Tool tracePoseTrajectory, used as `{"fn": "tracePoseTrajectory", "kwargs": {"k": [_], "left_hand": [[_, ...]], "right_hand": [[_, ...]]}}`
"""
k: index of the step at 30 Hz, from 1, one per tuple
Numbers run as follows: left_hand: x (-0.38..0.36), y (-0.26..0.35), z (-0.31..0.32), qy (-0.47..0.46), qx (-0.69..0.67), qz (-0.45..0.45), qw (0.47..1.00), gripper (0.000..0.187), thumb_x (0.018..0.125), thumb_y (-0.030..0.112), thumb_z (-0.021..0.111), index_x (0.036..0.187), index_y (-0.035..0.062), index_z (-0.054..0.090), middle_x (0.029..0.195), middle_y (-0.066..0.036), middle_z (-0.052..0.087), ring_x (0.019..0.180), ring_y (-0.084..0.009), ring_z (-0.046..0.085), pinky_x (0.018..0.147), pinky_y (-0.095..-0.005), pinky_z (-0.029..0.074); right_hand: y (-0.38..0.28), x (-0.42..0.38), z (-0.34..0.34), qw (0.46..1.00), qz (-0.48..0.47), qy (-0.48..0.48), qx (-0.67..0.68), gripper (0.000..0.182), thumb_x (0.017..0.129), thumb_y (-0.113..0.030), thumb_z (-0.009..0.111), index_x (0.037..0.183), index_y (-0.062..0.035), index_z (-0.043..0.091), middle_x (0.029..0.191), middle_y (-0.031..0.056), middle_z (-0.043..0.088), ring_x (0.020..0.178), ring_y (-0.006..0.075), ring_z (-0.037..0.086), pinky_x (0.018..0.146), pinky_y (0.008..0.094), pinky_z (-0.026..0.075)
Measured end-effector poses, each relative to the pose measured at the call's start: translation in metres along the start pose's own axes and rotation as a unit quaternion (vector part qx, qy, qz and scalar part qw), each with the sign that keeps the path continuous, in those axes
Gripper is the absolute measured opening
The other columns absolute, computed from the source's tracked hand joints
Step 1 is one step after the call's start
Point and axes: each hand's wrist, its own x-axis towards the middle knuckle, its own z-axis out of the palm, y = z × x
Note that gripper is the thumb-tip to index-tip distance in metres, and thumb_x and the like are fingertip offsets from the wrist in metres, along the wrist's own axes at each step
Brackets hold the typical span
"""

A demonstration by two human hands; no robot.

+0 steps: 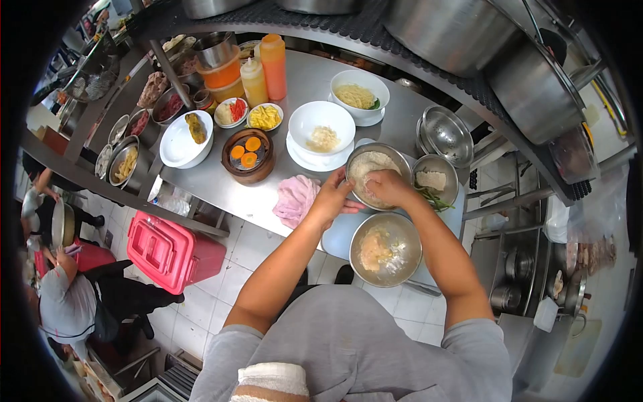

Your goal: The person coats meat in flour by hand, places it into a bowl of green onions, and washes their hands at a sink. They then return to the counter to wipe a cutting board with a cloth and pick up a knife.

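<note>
Left hand [331, 201]: grip fairly wide, fingers loosely spread at the near-left rim of a round stainless-steel bowl [404, 165] of pale, coarse crumbs [370, 163] on the silver metal desk [258, 199]; right hand [387, 187]: grip narrow, fingertips down in those crumbs, contents, if any, hidden from view. Adjoining items: one wider steel bowl [410, 232] with a pale orange mixture and white matter, nearer the person; one smaller steel bowl [451, 175] with a beige piece and long green vegetables, to the right; one crumpled pink cloth [296, 199], left.
</note>
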Motion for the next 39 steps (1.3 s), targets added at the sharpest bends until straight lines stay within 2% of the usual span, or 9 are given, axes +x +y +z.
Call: {"fn": "tracePoseTrajectory", "kwargs": {"k": [4,7,9,11,17,19,25,27,39], "left_hand": [[-0.002,-0.006,0.000,0.002,0.007,0.000,1.000,0.057,0.091,0.020,0.047,0.138,0.0045,0.019,0.133,-0.013,0.039,0.073,-0.0215,0.065,0.058,-0.0257,0.053],[-0.002,-0.001,0.002,0.005,0.013,0.002,1.000,0.056,0.092,0.020,0.047,0.138,0.0054,0.019,0.132,-0.012,0.040,0.073,-0.0214,0.065,0.059,-0.0263,0.053],[-0.005,0.001,0.004,0.017,0.017,-0.004,1.000,0.056,0.092,0.021,0.046,0.138,0.0051,0.019,0.132,-0.012,0.040,0.074,-0.0216,0.065,0.060,-0.0272,0.053],[0.001,0.000,-0.001,0.004,0.011,-0.015,1.000,0.056,0.092,0.022,0.047,0.138,0.0053,0.019,0.132,-0.011,0.040,0.074,-0.0217,0.065,0.061,-0.0274,0.053],[0.009,-0.002,-0.003,-0.009,0.013,0.004,1.000,0.053,0.092,0.024,0.048,0.137,0.0074,0.024,0.131,-0.010,0.040,0.076,-0.0219,0.066,0.062,-0.0275,0.053],[-0.002,-0.013,-0.004,-0.013,0.010,-0.014,1.000,0.053,0.092,0.024,0.048,0.136,0.0078,0.025,0.131,-0.010,0.040,0.076,-0.0219,0.066,0.061,-0.0275,0.054],[0.001,0.000,0.000,0.004,0.019,-0.004,1.000,0.055,0.091,0.023,0.048,0.137,0.0063,0.022,0.132,-0.011,0.039,0.075,-0.0213,0.065,0.059,-0.0264,0.053],[0.004,-0.008,-0.003,-0.001,0.024,-0.003,1.000,0.058,0.091,0.023,0.048,0.138,0.0056,0.019,0.132,-0.012,0.039,0.075,-0.0211,0.065,0.059,-0.0265,0.053],[0.001,-0.004,-0.001,0.004,0.031,0.007,0.999,0.058,0.091,0.024,0.049,0.138,0.0041,0.021,0.129,-0.013,0.042,0.074,-0.0208,0.066,0.057,-0.0248,0.052]], "right_hand": [[-0.025,0.017,-0.045,0.982,0.059,-0.167,-0.060,0.020,0.078,-0.020,0.051,0.077,-0.0033,0.062,0.084,0.0196,0.062,0.079,0.0363,0.059,0.071,0.0449,0.045],[0.002,0.018,-0.039,0.993,-0.049,-0.093,-0.045,0.024,0.079,-0.022,0.048,0.075,-0.0030,0.062,0.078,0.0189,0.062,0.075,0.0359,0.059,0.069,0.0438,0.045],[-0.001,0.010,-0.011,0.997,0.007,0.022,-0.070,0.023,0.079,-0.022,0.048,0.074,-0.0028,0.061,0.077,0.0178,0.062,0.072,0.0340,0.059,0.066,0.0414,0.046],[-0.002,0.022,-0.032,0.982,0.084,-0.170,-0.004,0.024,0.079,-0.023,0.048,0.077,-0.0024,0.060,0.082,0.0190,0.062,0.077,0.0331,0.060,0.070,0.0420,0.045],[-0.007,0.042,-0.029,0.994,0.080,-0.039,-0.067,0.028,0.079,-0.024,0.045,0.081,-0.0009,0.060,0.080,0.0217,0.061,0.076,0.0360,0.060,0.070,0.0435,0.046],[-0.003,0.045,-0.035,0.983,0.090,-0.161,-0.013,0.030,0.080,-0.026,0.045,0.086,-0.0018,0.061,0.087,0.0230,0.061,0.084,0.0367,0.059,0.076,0.0448,0.044],[0.006,0.042,-0.013,0.993,0.053,0.039,-0.098,0.029,0.080,-0.024,0.043,0.084,-0.0015,0.060,0.087,0.0224,0.060,0.085,0.0364,0.058,0.073,0.0435,0.044],[0.006,0.039,-0.036,0.986,0.059,-0.150,-0.038,0.028,0.079,-0.025,0.044,0.085,-0.0008,0.057,0.087,0.0215,0.060,0.085,0.0366,0.058,0.074,0.0433,0.044],[-0.024,-0.015,-0.032,0.988,-0.044,-0.081,-0.126,0.033,0.068,-0.017,0.062,0.095,-0.0012,0.053,0.098,0.0193,0.056,0.099,0.0344,0.053,0.085,0.0412,0.044]]}}
